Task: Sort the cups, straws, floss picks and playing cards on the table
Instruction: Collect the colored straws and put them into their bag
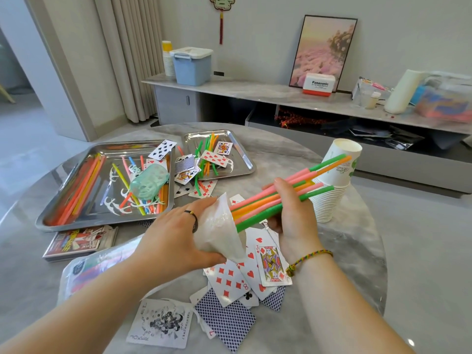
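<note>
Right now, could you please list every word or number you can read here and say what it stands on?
"Panasonic": white and red box on the sideboard.
"J": jack of diamonds card.
"8": eight of diamonds card.
"JOKER": joker card, upside down.
Too blurred to read: green print on the paper cups; red card box.

The round grey marble counter (357,251) is bare on its right side and in the strip between the small shiny metal tray (245,159) and the tall stack of white paper cups (332,192). The big shiny metal tray (102,221) fills the left. Loose playing cards (229,278) cover the near middle.
</note>
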A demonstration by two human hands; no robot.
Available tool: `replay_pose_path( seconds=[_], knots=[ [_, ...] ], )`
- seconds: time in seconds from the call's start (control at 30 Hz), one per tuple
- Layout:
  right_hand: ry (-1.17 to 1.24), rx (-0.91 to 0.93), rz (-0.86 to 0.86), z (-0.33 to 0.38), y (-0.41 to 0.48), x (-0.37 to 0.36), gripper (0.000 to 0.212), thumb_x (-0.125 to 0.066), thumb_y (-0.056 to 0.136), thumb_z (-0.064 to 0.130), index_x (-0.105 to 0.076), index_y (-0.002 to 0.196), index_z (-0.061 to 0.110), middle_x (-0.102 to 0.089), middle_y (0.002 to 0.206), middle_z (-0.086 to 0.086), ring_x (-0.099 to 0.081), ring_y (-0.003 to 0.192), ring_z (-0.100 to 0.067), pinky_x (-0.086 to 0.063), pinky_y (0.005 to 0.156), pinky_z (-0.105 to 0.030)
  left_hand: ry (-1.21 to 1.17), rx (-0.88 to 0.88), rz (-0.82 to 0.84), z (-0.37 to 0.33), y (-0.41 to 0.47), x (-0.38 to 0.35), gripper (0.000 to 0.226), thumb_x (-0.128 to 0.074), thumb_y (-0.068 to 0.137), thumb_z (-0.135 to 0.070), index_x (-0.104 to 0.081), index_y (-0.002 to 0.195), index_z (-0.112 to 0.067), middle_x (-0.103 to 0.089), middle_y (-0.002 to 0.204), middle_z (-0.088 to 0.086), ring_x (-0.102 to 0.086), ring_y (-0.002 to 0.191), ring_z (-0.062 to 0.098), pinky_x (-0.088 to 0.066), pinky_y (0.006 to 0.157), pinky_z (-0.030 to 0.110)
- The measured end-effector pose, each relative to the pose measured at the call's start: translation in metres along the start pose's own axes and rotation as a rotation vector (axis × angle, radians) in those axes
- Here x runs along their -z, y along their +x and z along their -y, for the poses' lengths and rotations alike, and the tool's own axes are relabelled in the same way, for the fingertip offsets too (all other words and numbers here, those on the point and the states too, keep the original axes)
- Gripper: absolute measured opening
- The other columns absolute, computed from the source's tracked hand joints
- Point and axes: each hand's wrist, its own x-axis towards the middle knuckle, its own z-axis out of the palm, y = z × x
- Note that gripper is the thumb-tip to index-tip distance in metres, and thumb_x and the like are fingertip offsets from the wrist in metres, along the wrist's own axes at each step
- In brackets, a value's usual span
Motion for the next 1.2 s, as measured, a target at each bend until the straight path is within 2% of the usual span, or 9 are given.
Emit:
replay_pose_path(
  seconds=[0.1, 0.3, 0.43, 0.6, 0.73, 0.83, 0.97, 1.07, 1.2],
  knots=[
    [0.06, -0.008, -0.003, -0.002, -0.003, -0.003, 0.032, -0.052, 0.089, 0.023, -0.058, 0.059, 0.016, -0.049, 0.039, 0.008, -0.047, 0.035, -0.003, -0.033, 0.035, -0.012, -0.019, -0.01, -0.013, -0.002, -0.001, -0.001, 0.109, -0.04, 0.029, -0.075, -0.022, 0.133, -0.048, -0.047, 0.1, -0.021, -0.043, 0.091, 0.003, -0.031, 0.079, 0.018],
    [-0.112, 0.013, 0.211, -0.014, -0.019, -0.023, 0.023, -0.069, 0.077, 0.033, -0.058, 0.063, 0.02, -0.058, 0.055, 0.008, -0.056, 0.049, 0.0, -0.045, 0.05, -0.015, -0.042, -0.025, -0.07, -0.009, 0.003, -0.001, 0.105, -0.042, 0.032, -0.074, -0.029, 0.132, -0.044, -0.045, 0.096, -0.023, -0.047, 0.092, 0.003, -0.03, 0.076, 0.017],
    [-0.063, 0.053, 0.149, -0.003, -0.014, -0.015, 0.036, -0.062, 0.067, 0.057, -0.05, 0.076, 0.024, -0.056, 0.068, 0.002, -0.056, 0.059, -0.009, -0.045, 0.06, -0.024, -0.03, 0.024, -0.046, -0.009, -0.001, 0.003, 0.095, -0.073, 0.053, -0.06, -0.026, 0.134, -0.043, -0.044, 0.096, -0.018, -0.044, 0.092, 0.006, -0.029, 0.077, 0.019],
    [-0.039, 0.055, 0.003, 0.004, -0.002, -0.002, 0.021, -0.054, 0.089, 0.022, -0.047, 0.069, 0.02, -0.044, 0.055, -0.001, -0.04, 0.03, 0.001, -0.029, 0.031, -0.012, -0.028, 0.028, -0.04, -0.009, -0.002, 0.005, 0.093, -0.075, 0.057, -0.054, -0.024, 0.135, -0.044, -0.044, 0.097, -0.015, -0.04, 0.089, 0.007, -0.029, 0.077, 0.019],
    [-0.305, 0.166, 0.228, -0.011, -0.008, -0.012, 0.025, -0.062, 0.084, 0.01, -0.053, 0.062, 0.019, -0.051, 0.043, 0.009, -0.045, 0.035, 0.002, -0.034, 0.037, -0.011, -0.049, -0.003, -0.052, -0.009, 0.001, 0.002, 0.105, -0.054, 0.036, -0.073, -0.027, 0.133, -0.044, -0.048, 0.096, -0.02, -0.043, 0.087, 0.004, -0.031, 0.077, 0.017],
    [-0.498, 0.223, 0.339, -0.02, -0.01, -0.017, 0.016, -0.058, 0.086, 0.013, -0.058, 0.073, 0.02, -0.054, 0.062, 0.013, -0.049, 0.053, 0.002, -0.037, 0.052, -0.009, -0.043, -0.004, -0.064, -0.004, 0.002, -0.001, 0.107, -0.041, 0.031, -0.074, -0.028, 0.133, -0.045, -0.044, 0.09, -0.024, -0.042, 0.087, 0.003, -0.03, 0.077, 0.017],
    [-0.33, 0.237, 0.273, -0.017, -0.005, -0.011, 0.017, -0.061, 0.084, 0.016, -0.058, 0.075, 0.03, -0.06, 0.077, 0.007, -0.055, 0.071, -0.008, -0.045, 0.064, -0.018, -0.044, 0.036, -0.061, 0.0, -0.001, 0.002, 0.104, -0.065, 0.042, -0.068, -0.025, 0.134, -0.044, -0.047, 0.1, -0.018, -0.042, 0.089, 0.005, -0.031, 0.076, 0.018],
    [-0.321, 0.277, 0.225, -0.012, -0.004, -0.006, 0.023, -0.064, 0.082, 0.01, -0.061, 0.067, 0.028, -0.062, 0.064, 0.014, -0.053, 0.06, 0.002, -0.045, 0.059, -0.009, -0.048, 0.047, -0.087, 0.003, -0.003, 0.001, 0.094, -0.077, 0.057, -0.05, -0.025, 0.135, -0.043, -0.048, 0.107, -0.017, -0.042, 0.092, 0.005, -0.033, 0.081, 0.02],
    [-0.501, 0.286, 0.305, -0.02, -0.008, -0.013, 0.022, -0.066, 0.079, 0.008, -0.068, 0.066, 0.026, -0.06, 0.055, 0.022, -0.045, 0.049, 0.004, -0.036, 0.051, -0.007, -0.048, 0.034, -0.119, 0.006, -0.003, 0.001, 0.093, -0.078, 0.057, -0.049, -0.027, 0.135, -0.042, -0.048, 0.104, -0.017, -0.042, 0.091, 0.006, -0.031, 0.078, 0.02]
  ],
)
